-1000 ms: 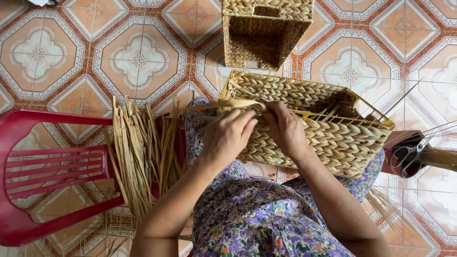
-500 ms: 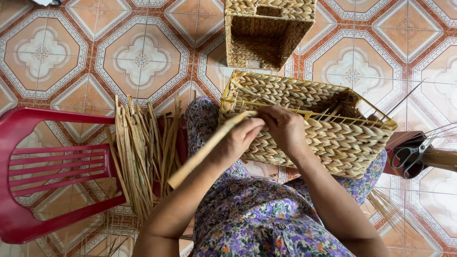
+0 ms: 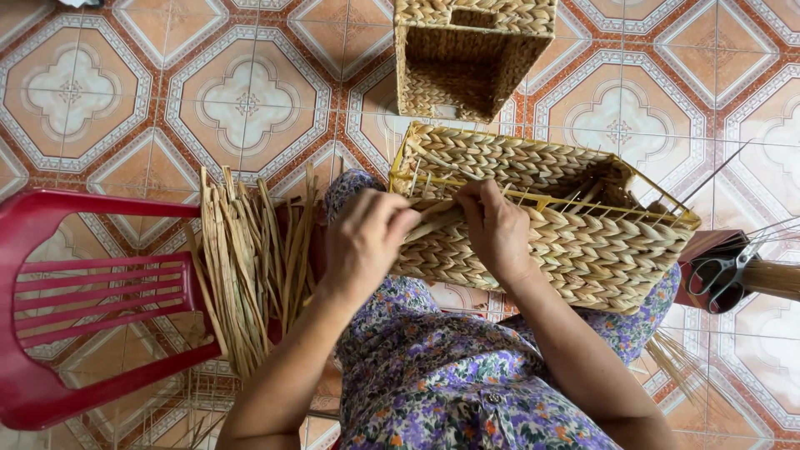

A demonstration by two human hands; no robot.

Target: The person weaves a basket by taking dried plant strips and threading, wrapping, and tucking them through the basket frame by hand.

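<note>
My left hand (image 3: 364, 242) and right hand (image 3: 496, 229) both pinch the straw strand (image 3: 435, 223), closed tight, at the woven basket (image 3: 575, 242) rim; strand runs left-right between them.

Left hand (image 3: 364, 242) curled, fingers pinched toward three o'clock | right hand (image 3: 497, 227) bent, fingertips toward nine o'clock | forearms converging toward twelve o'clock

- We see no packages, labels, signs or screens anywhere in this view.
</note>
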